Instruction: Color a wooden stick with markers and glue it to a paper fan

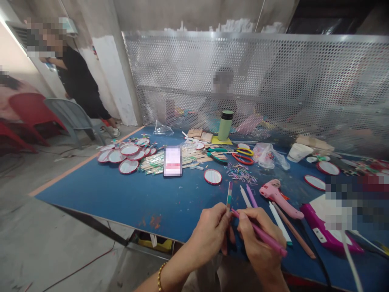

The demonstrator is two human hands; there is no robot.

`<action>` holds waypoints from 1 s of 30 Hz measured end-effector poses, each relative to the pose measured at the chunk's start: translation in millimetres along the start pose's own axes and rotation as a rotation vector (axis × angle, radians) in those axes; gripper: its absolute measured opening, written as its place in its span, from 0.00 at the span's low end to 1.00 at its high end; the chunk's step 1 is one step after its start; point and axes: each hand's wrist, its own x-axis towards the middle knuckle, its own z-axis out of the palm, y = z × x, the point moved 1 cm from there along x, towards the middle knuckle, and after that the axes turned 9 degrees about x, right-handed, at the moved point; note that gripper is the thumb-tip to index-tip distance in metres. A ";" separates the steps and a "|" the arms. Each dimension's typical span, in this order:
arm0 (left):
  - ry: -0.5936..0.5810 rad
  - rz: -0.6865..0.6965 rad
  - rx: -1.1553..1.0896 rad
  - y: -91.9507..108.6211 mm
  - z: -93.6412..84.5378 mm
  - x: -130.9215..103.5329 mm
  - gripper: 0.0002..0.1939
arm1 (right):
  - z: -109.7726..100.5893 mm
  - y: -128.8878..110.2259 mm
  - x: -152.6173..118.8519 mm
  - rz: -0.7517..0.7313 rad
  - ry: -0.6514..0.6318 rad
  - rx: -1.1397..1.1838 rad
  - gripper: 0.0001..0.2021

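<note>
Near the front edge of the table, my left hand point(212, 224) pinches a flat wooden stick point(229, 198) that points upward, with purple and teal bands on its upper part. My right hand point(261, 232) grips a pink marker pen point(263, 235), its tip close against the lower part of the stick. Just beyond my hands lie a white pen point(244, 196) and a purple pen point(251, 195). To the right of my right hand are another white pen point(280, 224) and a brown pen point(293, 230).
A pink glue gun point(281, 198) and a magenta power strip point(326, 231) with cords lie right. Round red-rimmed discs point(129, 150), bundled sticks point(158, 161), a phone point(172, 161), pliers point(217, 153) and a green bottle point(225, 126) stand farther back. A perforated metal panel point(182, 73) borders the table.
</note>
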 end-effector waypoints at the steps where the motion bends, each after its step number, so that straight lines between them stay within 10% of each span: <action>1: -0.001 0.000 0.000 -0.1 -0.3 0.1 0.20 | 0.1 -0.1 0.3 -0.002 -0.002 0.000 0.10; 30: 0.005 -0.008 0.043 2.3 -0.8 -0.1 0.19 | 1.8 10.8 -6.3 0.023 0.066 0.002 0.12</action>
